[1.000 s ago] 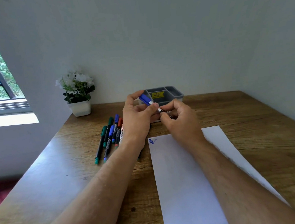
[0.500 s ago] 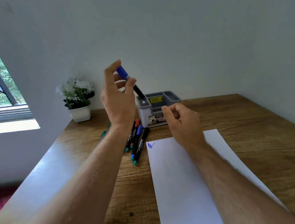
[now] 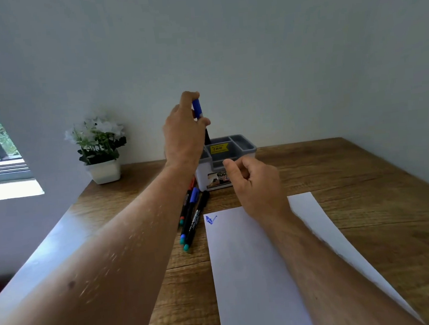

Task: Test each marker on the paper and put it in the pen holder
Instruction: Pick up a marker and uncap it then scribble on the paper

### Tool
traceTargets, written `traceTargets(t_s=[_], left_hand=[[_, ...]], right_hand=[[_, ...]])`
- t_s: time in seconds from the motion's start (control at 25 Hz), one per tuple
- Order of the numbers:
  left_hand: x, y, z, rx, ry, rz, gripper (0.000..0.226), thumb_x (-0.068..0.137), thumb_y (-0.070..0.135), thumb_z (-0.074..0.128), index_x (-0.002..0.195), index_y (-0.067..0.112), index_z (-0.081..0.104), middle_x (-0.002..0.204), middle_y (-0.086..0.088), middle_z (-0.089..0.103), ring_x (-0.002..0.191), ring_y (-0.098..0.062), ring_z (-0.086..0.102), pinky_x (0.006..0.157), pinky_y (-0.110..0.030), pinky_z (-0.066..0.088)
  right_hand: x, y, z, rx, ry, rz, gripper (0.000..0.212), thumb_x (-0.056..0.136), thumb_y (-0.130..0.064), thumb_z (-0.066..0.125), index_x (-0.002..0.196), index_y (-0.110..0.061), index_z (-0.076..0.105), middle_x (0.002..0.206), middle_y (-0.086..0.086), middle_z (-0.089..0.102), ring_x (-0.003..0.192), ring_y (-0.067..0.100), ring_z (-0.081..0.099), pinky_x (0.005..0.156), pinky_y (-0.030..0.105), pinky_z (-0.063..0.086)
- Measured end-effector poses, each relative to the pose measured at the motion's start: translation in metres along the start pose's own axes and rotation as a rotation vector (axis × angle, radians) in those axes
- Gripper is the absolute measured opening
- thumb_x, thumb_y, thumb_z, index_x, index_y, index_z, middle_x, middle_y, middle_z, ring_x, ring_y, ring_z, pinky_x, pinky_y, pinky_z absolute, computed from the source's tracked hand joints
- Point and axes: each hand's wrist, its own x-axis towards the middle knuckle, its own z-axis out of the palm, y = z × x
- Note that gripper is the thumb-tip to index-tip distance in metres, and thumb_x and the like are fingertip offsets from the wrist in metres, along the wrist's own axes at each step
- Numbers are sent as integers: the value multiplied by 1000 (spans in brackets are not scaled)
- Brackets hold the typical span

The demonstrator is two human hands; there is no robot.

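The left hand (image 3: 184, 134) is raised above the far-left corner of the pen holder (image 3: 243, 148), fingers and thumb pinching a blue-capped marker (image 3: 197, 108) held upright, its dark lower end dipping toward that compartment. The right hand (image 3: 255, 184) hovers just near of the holder — fingers loosely curled, holding nothing. One sheet of paper (image 3: 253, 274) carries a single blue scribble (image 3: 211, 219); at least three markers (image 3: 193, 215) lie left of it, one flowerpot (image 3: 103, 171) far left.
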Motion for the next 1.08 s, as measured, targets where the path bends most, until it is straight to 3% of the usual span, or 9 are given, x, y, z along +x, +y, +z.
traceTargets(t_s=[0.12,0.24,0.44,0.56,0.68,0.88,1.08], left_hand=[[0,-4,4,92,-109,-15,45,91,15,69,130,29,50,94,2,64,81,-13,64,77,-37,59],[-3,-4,9,189,-184,1,49,89,17,70,131,29,49,97,-3,65,83,-19,65,75,-40,59],[-5,-4,10,220,-181,-97,66,85,21,76,140,23,40,105,-10,68,92,-25,67,79,-39,57],[-8,3,6,335,-182,-154,83,80,40,79,146,17,34,120,-12,65,110,-29,61,83,-38,49],[-22,7,-1,437,-285,-354,101,68,66,77,144,14,35,136,-13,50,125,-35,47,95,-50,47],[-51,-3,-6,240,-300,-407,73,73,46,79,126,11,45,119,-12,59,105,-30,60,85,-42,53],[-55,-10,-4,203,-268,-398,66,70,52,81,119,16,54,112,-4,66,99,-22,63,82,-40,56]], right_hand=[[1,-1,1,-31,-6,-11,30,98,-48,49,88,-23,63,67,-19,53,61,-2,56,51,5,34],[2,-1,2,-34,-10,-18,34,98,-48,48,88,-21,65,68,-16,56,61,-1,57,52,6,35],[1,-1,1,-24,-26,-21,36,99,-49,48,86,-20,65,69,-13,58,62,0,58,51,7,35],[2,-3,0,-28,-28,-23,34,99,-49,48,84,-22,62,65,-17,54,59,-1,56,49,6,33],[1,-4,-1,-17,-25,-39,33,99,-48,48,82,-23,61,62,-17,53,56,-1,55,47,8,34],[0,-7,-4,8,-1,-51,32,98,-45,52,79,-22,63,61,-18,53,59,-8,56,50,6,39],[2,-5,-5,-7,20,-44,31,98,-43,53,78,-21,62,59,-19,51,58,-11,55,51,4,39]])
